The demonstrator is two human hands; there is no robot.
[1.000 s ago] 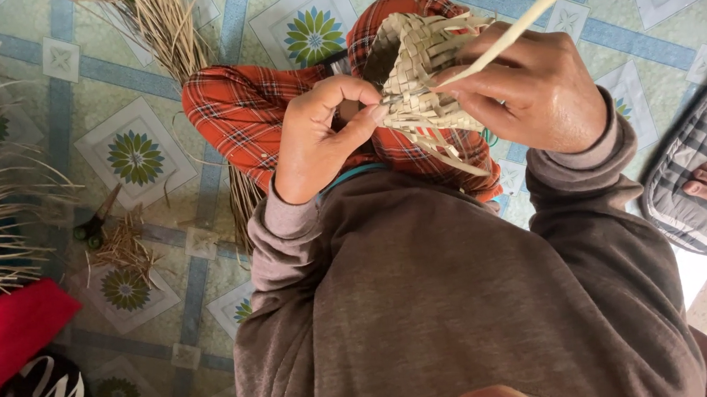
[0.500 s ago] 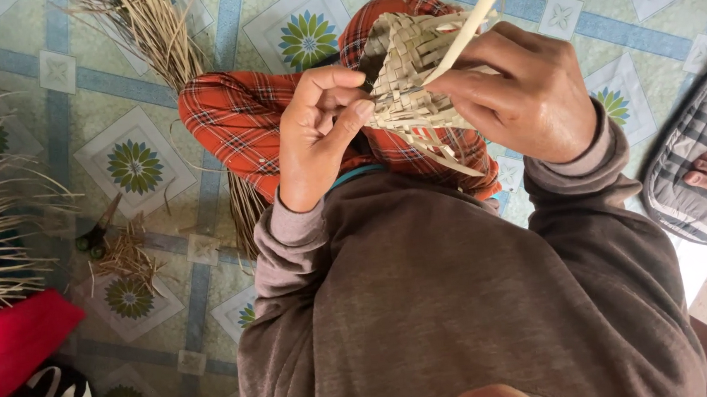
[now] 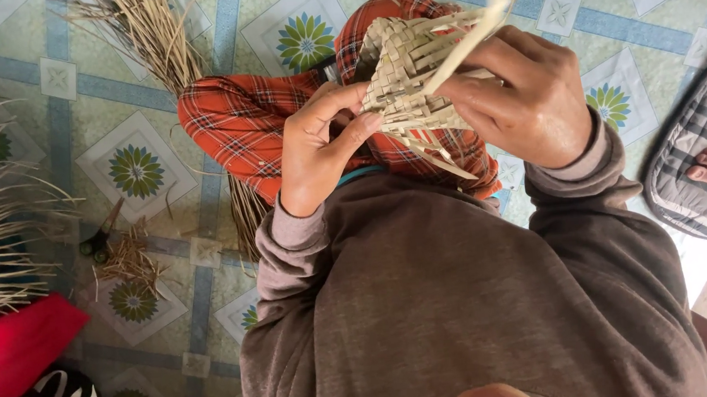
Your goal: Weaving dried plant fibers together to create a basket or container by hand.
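2 hands grip 1 woven straw piece (image 3: 411, 74), raised between them above the red plaid cloth (image 3: 240, 123). Left hand (image 3: 321, 147) pinches its lower left edge with thumb and fingers closed tight. Right hand (image 3: 521, 100) wraps the right side, fingers curled, holding a loose flat strip (image 3: 482, 28) that runs up past the top edge.

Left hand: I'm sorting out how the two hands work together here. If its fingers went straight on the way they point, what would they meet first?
The left hand points right; its fingertips already touch the woven straw piece, so that comes first. Depth is unclear.
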